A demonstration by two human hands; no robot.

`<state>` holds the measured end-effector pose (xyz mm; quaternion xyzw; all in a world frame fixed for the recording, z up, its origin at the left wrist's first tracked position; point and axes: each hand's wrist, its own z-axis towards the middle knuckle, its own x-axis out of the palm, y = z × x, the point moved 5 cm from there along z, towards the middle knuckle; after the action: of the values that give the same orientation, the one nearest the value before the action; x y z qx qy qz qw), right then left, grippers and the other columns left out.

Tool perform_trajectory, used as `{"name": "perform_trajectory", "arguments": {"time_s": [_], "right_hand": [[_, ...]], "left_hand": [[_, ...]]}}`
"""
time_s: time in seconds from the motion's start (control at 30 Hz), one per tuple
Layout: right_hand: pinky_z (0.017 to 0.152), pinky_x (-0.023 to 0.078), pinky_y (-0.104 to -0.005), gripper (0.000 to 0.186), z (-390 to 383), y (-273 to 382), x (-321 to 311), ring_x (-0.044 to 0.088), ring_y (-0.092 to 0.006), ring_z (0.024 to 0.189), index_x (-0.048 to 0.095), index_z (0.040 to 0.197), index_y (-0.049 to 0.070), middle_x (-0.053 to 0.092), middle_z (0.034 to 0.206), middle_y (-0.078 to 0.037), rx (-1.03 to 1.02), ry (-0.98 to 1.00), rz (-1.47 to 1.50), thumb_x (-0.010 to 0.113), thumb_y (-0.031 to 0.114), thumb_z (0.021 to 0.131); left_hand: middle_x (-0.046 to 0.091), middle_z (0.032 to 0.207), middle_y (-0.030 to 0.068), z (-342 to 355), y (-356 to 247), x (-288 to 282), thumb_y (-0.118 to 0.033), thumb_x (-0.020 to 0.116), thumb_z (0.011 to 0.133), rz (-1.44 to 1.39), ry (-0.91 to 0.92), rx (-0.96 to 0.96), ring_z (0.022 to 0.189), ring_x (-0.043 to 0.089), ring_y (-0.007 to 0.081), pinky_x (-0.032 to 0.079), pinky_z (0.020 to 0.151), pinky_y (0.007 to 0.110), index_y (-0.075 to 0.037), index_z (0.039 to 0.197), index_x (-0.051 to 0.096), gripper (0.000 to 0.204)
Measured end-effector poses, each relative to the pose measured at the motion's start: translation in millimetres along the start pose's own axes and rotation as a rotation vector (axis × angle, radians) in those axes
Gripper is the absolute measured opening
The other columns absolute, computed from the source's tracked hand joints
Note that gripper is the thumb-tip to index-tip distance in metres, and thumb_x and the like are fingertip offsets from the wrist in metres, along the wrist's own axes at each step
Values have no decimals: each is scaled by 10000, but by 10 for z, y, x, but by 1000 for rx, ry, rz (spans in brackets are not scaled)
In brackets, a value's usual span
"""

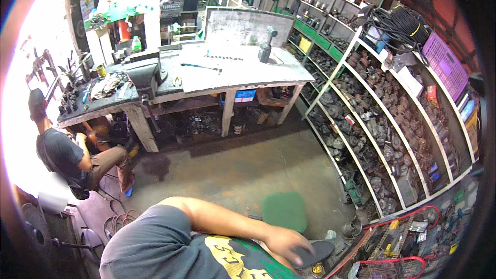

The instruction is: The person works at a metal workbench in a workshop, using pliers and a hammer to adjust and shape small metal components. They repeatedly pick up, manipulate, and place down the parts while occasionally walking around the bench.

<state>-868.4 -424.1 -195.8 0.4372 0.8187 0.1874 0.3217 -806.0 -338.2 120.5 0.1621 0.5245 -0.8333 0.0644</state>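
Note:
My left arm reaches across the front of my dark printed shirt [206, 250] toward the lower right. My left hand [290, 244] is at its end, slightly blurred, fingers loosely bent and apart, with nothing visible held in them. Just beyond the fingers is a dark oval thing [321, 252] whose kind I cannot make out; whether the hand touches it I cannot tell. A green stool seat [284, 212] stands on the floor just past my hand. A small yellow item [317, 268] lies below the fingers. My right hand does not show.
A workbench [237, 75] with a vise [144, 76] and tools stands ahead. Shelves of metal parts [380, 119] line the right. A wire rack [398, 243] with red edging is at lower right. Another person [64, 150] sits at left. Hoses [121, 222] lie on the floor.

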Motion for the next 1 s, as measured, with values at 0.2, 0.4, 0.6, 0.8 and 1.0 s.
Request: {"name": "perform_trajectory", "arguments": {"time_s": [0.2,0.4,0.6,0.8,1.0], "right_hand": [[778,530,-386,369,221,-891,303,677,-197,851,749,1152,24,763,1023,-76,205,119,-85,759,318,929],[803,533,-406,384,285,-1350,430,684,-226,885,752,1161,53,762,1073,-79,351,149,-105,755,356,926],[829,535,-426,399,497,-1433,647,691,-254,918,755,1170,82,761,1123,-82,415,184,-118,751,394,923],[822,533,-451,449,1048,-478,904,698,-230,912,784,1103,89,774,1068,-105,323,162,-363,791,475,873],[731,493,-444,531,1317,1112,1474,650,-244,831,773,988,34,737,923,-104,216,200,-300,764,552,875]], "left_hand": [[692,1292,220,-3926,1643,-117,-578,614,966,457,-473,-1610,1230,645,401,515,1051,476,-79,1362,650,637],[709,1286,184,-7122,499,1514,-421,605,924,329,-890,-2254,1214,685,315,541,1012,432,-55,1151,777,464],[692,1348,148,-7516,618,2615,-350,641,901,-261,-346,-2318,1259,667,286,530,1048,420,-117,1245,761,433],[699,1330,165,-6557,1158,2067,-348,655,898,-39,-686,-1802,1257,669,289,534,1040,417,-99,1254,753,445],[745,1230,175,-7323,454,1648,-412,697,930,-25,-1103,-1740,1166,713,296,546,990,403,-50,1221,752,468]]}}
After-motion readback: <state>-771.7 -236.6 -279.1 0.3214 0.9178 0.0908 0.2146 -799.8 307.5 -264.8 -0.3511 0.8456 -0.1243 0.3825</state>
